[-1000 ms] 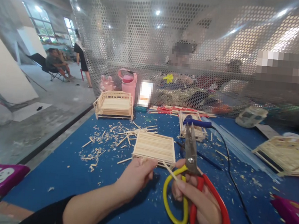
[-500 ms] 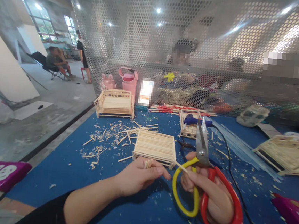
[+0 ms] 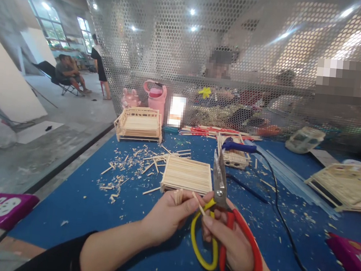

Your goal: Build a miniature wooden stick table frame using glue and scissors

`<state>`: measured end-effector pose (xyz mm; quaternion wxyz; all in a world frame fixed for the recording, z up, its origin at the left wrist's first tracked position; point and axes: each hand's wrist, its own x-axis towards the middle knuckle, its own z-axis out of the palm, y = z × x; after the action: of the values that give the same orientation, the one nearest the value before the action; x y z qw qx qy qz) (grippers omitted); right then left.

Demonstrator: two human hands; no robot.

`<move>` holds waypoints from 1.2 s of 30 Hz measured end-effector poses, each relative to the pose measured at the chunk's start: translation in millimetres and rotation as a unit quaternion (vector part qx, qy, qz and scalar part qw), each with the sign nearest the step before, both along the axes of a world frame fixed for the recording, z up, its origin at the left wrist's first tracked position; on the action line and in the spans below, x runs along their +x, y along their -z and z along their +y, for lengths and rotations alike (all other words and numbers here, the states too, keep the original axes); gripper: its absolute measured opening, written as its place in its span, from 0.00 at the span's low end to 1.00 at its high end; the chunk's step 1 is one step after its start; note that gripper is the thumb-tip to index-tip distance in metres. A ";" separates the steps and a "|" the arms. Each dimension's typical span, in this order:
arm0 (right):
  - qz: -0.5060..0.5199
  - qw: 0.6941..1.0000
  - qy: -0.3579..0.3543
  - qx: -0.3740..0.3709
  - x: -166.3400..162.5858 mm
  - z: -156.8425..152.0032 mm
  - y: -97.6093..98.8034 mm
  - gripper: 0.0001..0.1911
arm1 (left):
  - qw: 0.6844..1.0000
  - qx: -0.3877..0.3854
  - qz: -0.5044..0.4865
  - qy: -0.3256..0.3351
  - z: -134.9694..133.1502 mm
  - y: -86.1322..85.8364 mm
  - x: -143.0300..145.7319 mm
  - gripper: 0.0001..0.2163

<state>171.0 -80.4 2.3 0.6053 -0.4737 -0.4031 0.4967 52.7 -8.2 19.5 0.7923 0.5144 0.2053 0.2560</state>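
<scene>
My left hand (image 3: pixel 165 214) is closed around a few short wooden sticks (image 3: pixel 178 196), whose ends show above its curled fingers. Scissors (image 3: pixel 220 194) with one yellow and one red handle hang in my right hand (image 3: pixel 238 248), blades pointing up and away. Between the right thumb and fingers is one thin wooden stick (image 3: pixel 199 204), its far end at the left thumb and fingertips. Just beyond both hands a small slatted wooden stick model (image 3: pixel 188 174) rests on the blue tabletop (image 3: pixel 75 219).
Offcuts and loose sticks (image 3: pixel 166 157) litter the table's left side. A bench-like stick model (image 3: pixel 139 123) stands behind them. To the right lie a blue glue gun (image 3: pixel 239 146) with a black cable, another stick model (image 3: pixel 345 183) and a jar (image 3: pixel 305 140). A perforated metal screen (image 3: pixel 163 45) rises behind.
My right hand has moved left with the scissors and the stick, close to my left hand. The stick's end now meets the left fingertips. My left hand has hardly moved.
</scene>
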 end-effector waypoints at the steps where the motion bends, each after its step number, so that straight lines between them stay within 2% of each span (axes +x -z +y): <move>1: -0.009 1.000 0.006 0.007 1.3 -0.6 0.0 0.18 | 1.000 0.005 -0.001 -0.006 1.4 0.5 -0.7 0.18; 4: -0.067 0.997 0.023 0.016 13.1 -3.5 -3.9 0.19 | 0.998 0.051 0.013 -0.024 7.6 1.3 -4.3 0.18; 6: -0.160 0.986 0.037 0.011 25.4 -5.1 -8.8 0.17 | 0.996 0.083 0.029 -0.030 11.3 1.1 -6.5 0.17; 9: -0.321 0.946 0.035 0.032 42.4 -6.1 -15.8 0.15 | 0.989 0.120 0.069 -0.058 13.7 0.8 -7.9 0.18; 12: -0.399 0.914 -0.002 0.067 49.0 -5.8 -18.9 0.19 | 0.979 0.141 0.108 -0.096 14.0 2.1 -7.4 0.19; 17: -0.388 0.914 -0.088 0.081 41.9 -5.3 -18.5 0.21 | 0.967 0.174 0.139 -0.123 14.5 5.0 -6.6 0.20; 22: -0.364 0.920 -0.126 0.074 36.9 -4.8 -18.1 0.24 | 0.954 0.229 0.153 -0.117 12.7 2.3 -7.2 0.17; 29: -0.376 0.917 -0.106 0.082 36.7 -3.9 -15.3 0.25 | 0.940 0.277 0.172 -0.100 12.0 -2.4 -9.8 0.17; 32: -0.403 0.909 -0.079 0.075 37.3 -5.1 -14.3 0.25 | 0.933 0.304 0.171 -0.085 12.7 -5.5 -12.2 0.18; 36: -0.449 0.889 -0.063 0.066 37.9 -6.5 -14.6 0.21 | 0.921 0.345 0.163 -0.079 13.3 -7.7 -14.2 0.18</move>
<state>208.9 -87.0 16.9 0.3574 -0.5788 -0.6925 0.2402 38.5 5.0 27.3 0.4980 0.7729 0.2707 0.2852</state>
